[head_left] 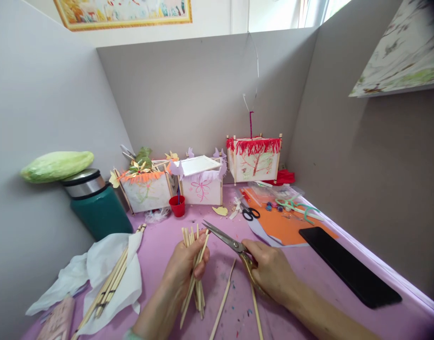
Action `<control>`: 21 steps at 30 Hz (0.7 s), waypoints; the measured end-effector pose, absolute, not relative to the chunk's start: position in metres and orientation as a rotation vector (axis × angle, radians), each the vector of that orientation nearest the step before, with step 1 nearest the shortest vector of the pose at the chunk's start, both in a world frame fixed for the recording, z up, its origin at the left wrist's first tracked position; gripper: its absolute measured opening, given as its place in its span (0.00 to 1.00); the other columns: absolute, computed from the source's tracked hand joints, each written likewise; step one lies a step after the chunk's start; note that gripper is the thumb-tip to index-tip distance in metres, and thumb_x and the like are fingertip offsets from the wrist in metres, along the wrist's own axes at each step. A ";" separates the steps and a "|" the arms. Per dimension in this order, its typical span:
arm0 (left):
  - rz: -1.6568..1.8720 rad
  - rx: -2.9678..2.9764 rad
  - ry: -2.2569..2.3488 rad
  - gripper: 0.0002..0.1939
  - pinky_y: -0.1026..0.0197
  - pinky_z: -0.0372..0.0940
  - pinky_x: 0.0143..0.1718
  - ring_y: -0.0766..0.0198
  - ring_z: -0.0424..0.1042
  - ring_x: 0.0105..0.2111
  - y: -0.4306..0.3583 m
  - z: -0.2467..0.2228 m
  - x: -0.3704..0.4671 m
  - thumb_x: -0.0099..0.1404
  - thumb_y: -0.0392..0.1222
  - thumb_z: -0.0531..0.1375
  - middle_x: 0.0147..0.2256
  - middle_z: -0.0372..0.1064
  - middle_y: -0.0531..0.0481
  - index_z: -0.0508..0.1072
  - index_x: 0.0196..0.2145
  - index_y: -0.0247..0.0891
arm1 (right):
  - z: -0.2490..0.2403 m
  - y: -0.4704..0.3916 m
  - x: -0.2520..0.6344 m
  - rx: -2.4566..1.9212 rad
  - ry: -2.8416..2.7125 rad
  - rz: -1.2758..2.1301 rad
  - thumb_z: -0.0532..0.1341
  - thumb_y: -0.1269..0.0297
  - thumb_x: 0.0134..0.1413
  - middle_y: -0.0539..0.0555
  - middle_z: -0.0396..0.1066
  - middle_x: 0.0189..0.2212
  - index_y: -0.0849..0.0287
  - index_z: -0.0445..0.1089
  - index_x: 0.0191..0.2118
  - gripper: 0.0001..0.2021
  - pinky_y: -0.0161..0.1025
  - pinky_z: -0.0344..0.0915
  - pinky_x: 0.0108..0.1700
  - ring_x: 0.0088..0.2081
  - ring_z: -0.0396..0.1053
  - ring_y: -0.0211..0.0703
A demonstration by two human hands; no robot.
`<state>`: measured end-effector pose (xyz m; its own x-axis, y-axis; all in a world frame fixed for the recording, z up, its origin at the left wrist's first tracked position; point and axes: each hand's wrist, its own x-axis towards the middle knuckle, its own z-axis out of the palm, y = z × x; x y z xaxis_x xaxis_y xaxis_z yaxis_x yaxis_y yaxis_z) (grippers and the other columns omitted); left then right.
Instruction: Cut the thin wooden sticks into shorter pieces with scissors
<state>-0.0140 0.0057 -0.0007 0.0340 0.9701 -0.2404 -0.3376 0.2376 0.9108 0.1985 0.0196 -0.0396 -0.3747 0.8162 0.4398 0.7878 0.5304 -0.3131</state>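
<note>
A bundle of thin wooden sticks (199,295) is gripped in my left hand (185,262), their upper ends poking out above the fingers. My right hand (273,269) is closed around the gold-coloured handles of a pair of scissors (226,240). The scissors' blades point up and left, their tips close to the top of one stick beside my left fingers; whether they touch it I cannot tell. Below, between my hands, one loose stick (223,302) lies on the purple tabletop (238,326). Another loose stick (255,311) lies partly under the scissors and my right hand.
Decorated paper lanterns (257,163) line the back, beside a small red bucket (177,206). To the left are a teal bottle (100,208) and sticks on white tissue (127,283). Black-handled scissors (251,214), orange sheets (279,226) and a black phone-like slab (347,267) lie right.
</note>
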 end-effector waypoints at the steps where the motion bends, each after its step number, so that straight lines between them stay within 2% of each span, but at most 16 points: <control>1: 1.175 0.773 1.067 0.31 0.70 0.42 0.10 0.76 0.48 0.08 0.006 -0.001 -0.014 0.53 0.54 0.65 0.16 0.64 0.60 0.62 0.50 0.36 | -0.040 0.020 0.199 -1.303 -2.229 0.075 0.52 0.68 0.57 0.52 0.73 0.29 0.57 0.70 0.40 0.10 0.36 0.55 0.31 0.30 0.69 0.43; 9: 1.199 0.768 1.034 0.30 0.70 0.43 0.10 0.76 0.50 0.08 0.008 -0.001 -0.019 0.53 0.51 0.66 0.16 0.65 0.59 0.65 0.50 0.35 | -0.039 0.019 0.198 -1.327 -2.298 0.194 0.54 0.70 0.55 0.49 0.71 0.24 0.55 0.68 0.32 0.07 0.34 0.53 0.29 0.26 0.68 0.39; 15: 1.217 0.769 1.036 0.30 0.71 0.44 0.10 0.75 0.55 0.09 0.007 0.001 -0.018 0.55 0.50 0.65 0.19 0.68 0.56 0.64 0.51 0.33 | -0.033 0.021 0.201 -1.378 -2.162 0.202 0.54 0.67 0.56 0.49 0.72 0.28 0.54 0.70 0.38 0.08 0.34 0.55 0.29 0.28 0.68 0.40; 21: 1.218 0.762 1.078 0.33 0.70 0.44 0.10 0.75 0.54 0.09 0.006 0.002 -0.013 0.54 0.50 0.66 0.19 0.69 0.56 0.61 0.53 0.34 | -0.035 0.022 0.203 -1.334 -2.199 0.206 0.55 0.67 0.55 0.50 0.71 0.32 0.52 0.69 0.45 0.12 0.35 0.56 0.32 0.30 0.67 0.40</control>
